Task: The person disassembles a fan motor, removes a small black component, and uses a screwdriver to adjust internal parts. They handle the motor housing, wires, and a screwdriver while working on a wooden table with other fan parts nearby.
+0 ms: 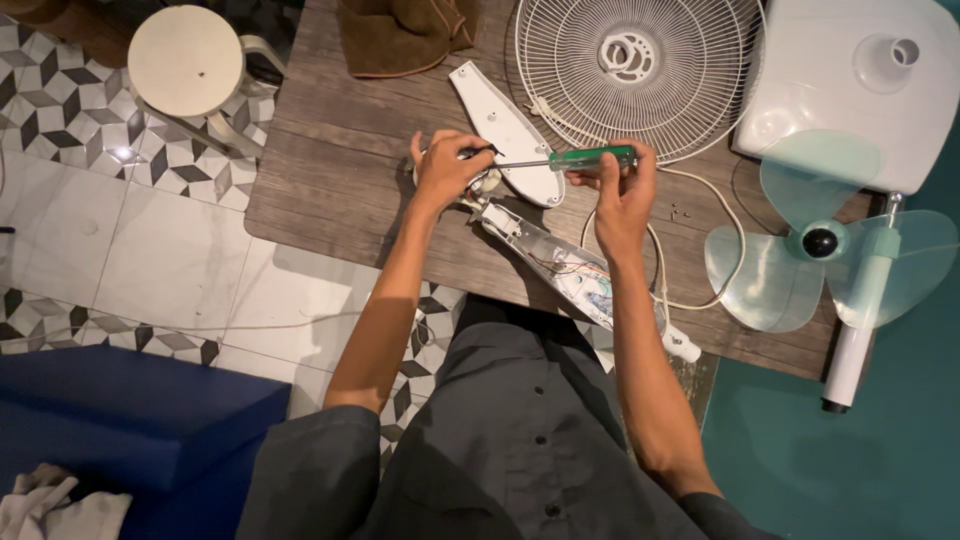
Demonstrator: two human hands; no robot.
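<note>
A green-handled screwdriver with a slim metal shaft (560,160) lies level over the middle of the brown wooden table (320,180). The right hand (617,190) is clamped around its handle; the left hand (450,170), fingers curled shut, pinches the tip against a small part. Just below, an opened white plastic fan housing with exposed wires (560,265) reaches toward the near edge at 6 o'clock. A white wire fan guard (630,70) sits at 12, translucent pale-green blades (820,245) at 3. Bare tabletop lies at 9.
</note>
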